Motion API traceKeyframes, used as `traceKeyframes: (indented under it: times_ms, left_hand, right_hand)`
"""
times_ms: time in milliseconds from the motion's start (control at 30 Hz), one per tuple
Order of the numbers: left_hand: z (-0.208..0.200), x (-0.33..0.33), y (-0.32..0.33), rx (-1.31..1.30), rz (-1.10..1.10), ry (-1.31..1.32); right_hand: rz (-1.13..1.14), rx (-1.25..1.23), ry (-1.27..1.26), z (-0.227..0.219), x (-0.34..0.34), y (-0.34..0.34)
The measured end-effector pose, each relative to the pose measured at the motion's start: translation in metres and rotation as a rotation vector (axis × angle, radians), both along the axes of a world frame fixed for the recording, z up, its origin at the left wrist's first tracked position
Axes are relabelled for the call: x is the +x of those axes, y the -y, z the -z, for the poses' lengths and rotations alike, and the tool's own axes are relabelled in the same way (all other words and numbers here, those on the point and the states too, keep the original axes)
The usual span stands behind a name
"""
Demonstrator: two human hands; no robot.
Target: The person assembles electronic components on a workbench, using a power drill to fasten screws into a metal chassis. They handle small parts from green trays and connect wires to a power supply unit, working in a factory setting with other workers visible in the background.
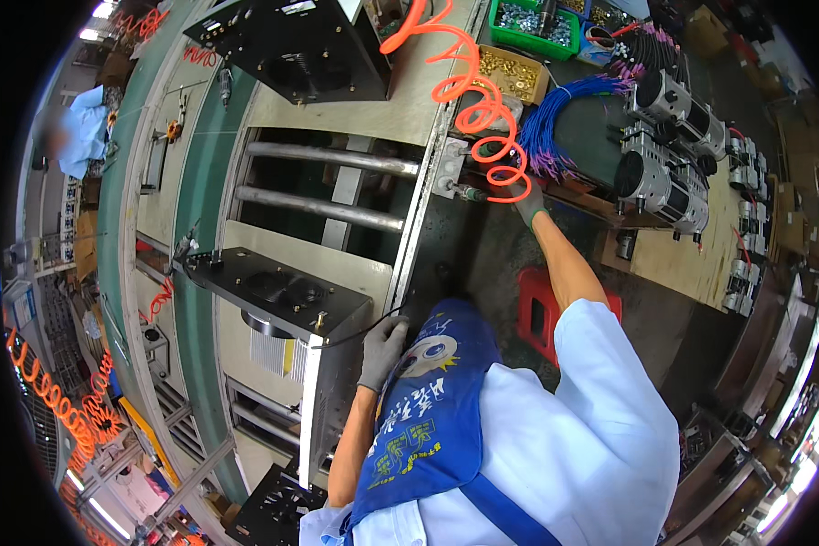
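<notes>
My left hand [384, 350], in a grey glove, is beside the open black metal case [341, 309] on the workbench. Its fingers are closed on a thin black cable [350, 340] that comes from the case. With the arm stretched forward, my right hand [530, 202], also gloved, reaches down past the bench edge. It is next to an orange coiled air hose [482, 116] and a bundle of blue wires [555, 123]. The hose and surrounding things hide its fingers, so what they hold, if anything, does not show.
Metal roller bars [328, 207] bridge a gap in the line, with another black case [314, 55] beyond. A green bin [535, 29] of small metal parts and a carton [511, 75] of brass fittings stand ahead. Motor-pump units [660, 182] are at right, above a red stool [539, 314].
</notes>
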State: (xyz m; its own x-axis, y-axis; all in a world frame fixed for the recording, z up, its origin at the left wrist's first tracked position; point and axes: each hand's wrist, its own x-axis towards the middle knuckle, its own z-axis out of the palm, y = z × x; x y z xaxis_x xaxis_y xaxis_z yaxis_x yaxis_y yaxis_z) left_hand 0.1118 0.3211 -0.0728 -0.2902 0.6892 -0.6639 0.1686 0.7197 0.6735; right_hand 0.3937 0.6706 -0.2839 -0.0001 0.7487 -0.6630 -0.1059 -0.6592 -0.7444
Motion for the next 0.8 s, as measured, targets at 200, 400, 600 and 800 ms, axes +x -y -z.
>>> traceKeyframes:
  times_ms: [200,400,600,800]
  left_hand:
    - [0.017,0.011,-0.005,0.113,0.105,0.008]
    - [0.005,0.028,-0.019,0.14,0.218,-0.005]
    - [0.0,0.059,-0.064,0.307,0.362,-0.182]
    - [-0.01,0.066,-0.081,0.23,0.353,-0.073]
  right_hand:
    - [0.086,0.202,-0.18,0.039,-0.025,-0.022]
    - [-0.295,0.245,0.46,-0.02,-0.017,0.034]
    - [-0.409,0.011,-0.068,-0.143,-0.021,0.169]
    - [-0.664,-0.008,-0.06,-0.196,-0.038,0.195]
